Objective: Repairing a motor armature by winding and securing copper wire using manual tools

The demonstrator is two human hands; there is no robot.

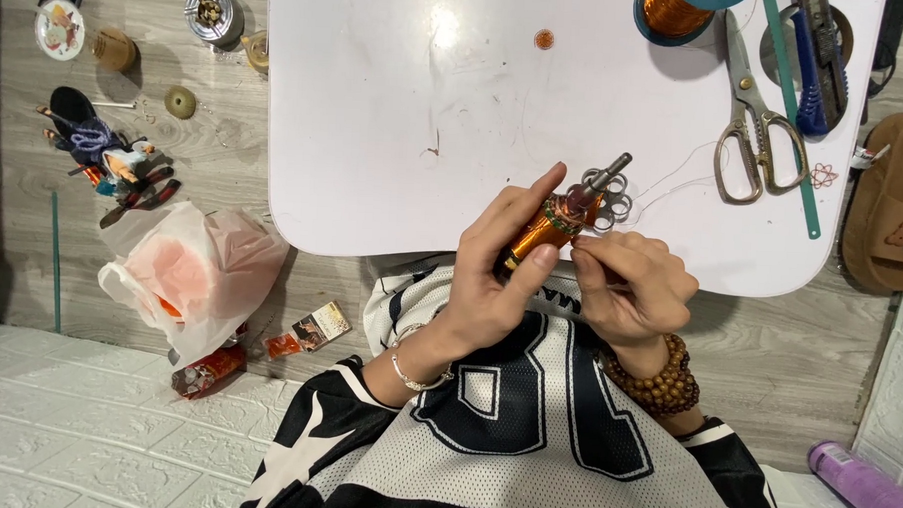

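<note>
Mid-frame, your left hand (496,276) wraps tight around the rotor (558,223); your right hand (626,285) fingers maybe pinch a thin wire.

Glossy white table (396,132) over grey wood-look floor (32,229), white brick-patterned mat (95,422) below.

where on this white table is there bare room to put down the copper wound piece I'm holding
The white table is bare across its left and middle, from the left edge to the small orange disc. The right side is crowded: copper wire spool, scissors, green ruler, blue tool. Both hands fill the near edge.
</note>
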